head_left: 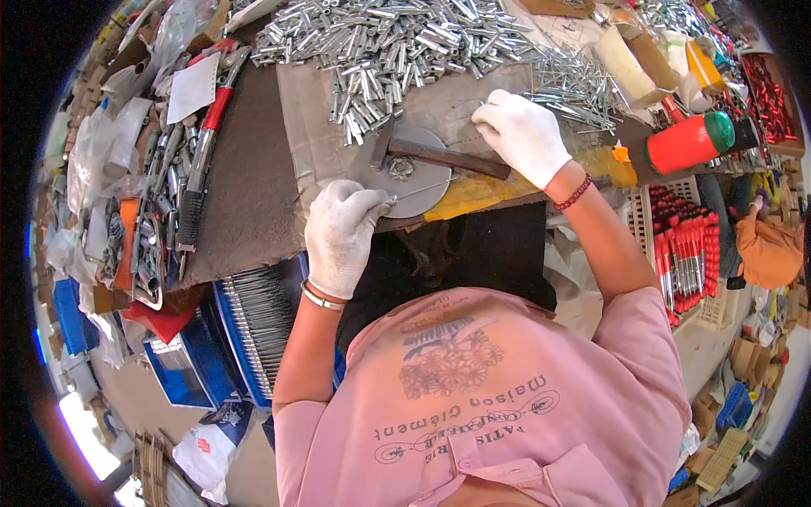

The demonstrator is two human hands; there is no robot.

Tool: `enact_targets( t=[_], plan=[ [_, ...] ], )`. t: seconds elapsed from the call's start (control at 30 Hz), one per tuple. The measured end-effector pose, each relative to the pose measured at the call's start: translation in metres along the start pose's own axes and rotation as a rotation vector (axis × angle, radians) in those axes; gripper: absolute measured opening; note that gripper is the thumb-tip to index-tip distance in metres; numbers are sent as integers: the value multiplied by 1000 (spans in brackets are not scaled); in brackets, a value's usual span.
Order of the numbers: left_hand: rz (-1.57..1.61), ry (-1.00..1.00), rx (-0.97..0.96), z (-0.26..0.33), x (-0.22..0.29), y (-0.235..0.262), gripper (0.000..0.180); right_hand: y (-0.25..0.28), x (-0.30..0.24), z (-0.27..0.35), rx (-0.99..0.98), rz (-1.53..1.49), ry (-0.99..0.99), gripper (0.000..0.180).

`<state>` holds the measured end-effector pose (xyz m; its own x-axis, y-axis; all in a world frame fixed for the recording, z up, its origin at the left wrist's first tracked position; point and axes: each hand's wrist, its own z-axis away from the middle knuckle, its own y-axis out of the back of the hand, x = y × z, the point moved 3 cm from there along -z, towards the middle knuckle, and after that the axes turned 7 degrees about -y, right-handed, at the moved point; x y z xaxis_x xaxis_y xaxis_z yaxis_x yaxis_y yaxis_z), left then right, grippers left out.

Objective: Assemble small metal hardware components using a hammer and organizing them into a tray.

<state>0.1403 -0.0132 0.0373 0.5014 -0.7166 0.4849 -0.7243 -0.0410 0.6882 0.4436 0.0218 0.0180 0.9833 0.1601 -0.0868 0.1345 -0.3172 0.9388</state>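
Note:
My left hand (342, 232), in a white glove, is closed in a pinch at the near edge of a round grey metal plate (429, 199). A thin metal rod (427, 188) runs from its fingertips across the plate. Behind the rod lies a hammer (448, 158), its head toward the left and its wooden handle pointing right. My right hand (525, 137), also gloved, is beyond the handle's end with thumb and fingers pressed together. Whatever it pinches is too small to make out. Short metal tubes (397, 42) are heaped beyond the plate, and thin metal rods (574, 89) beside them.
A red cylinder with a green end (688, 142) lies at the bench's right edge. Red-handled tools (680, 249) fill a white crate below. On the left are a red-and-black tool (207, 144) and assorted metal parts. Blue bins (245, 329) stand below. Another person (767, 249) is at far right.

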Motion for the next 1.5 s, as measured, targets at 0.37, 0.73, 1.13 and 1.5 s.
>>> enact_targets(
  t=[0.37, 0.73, 1.13, 1.5],
  plan=[
    [14, 2, -18, 6, -10, -6, 17, 37, -98, 12, -23, -625, 90, 11],
    [-28, -59, 27, 5, -6, -3, 19, 20, -127, 10, -107, -535, 154, 7],
    [-38, -34, 17, 8, -8, -6, 18, 28, -79, 15, -53, -164, 99, 42],
    [46, -47, 22, 7, -14, -7, 22, 75, -93, 72, 189, -412, 10, 44]
  ],
)
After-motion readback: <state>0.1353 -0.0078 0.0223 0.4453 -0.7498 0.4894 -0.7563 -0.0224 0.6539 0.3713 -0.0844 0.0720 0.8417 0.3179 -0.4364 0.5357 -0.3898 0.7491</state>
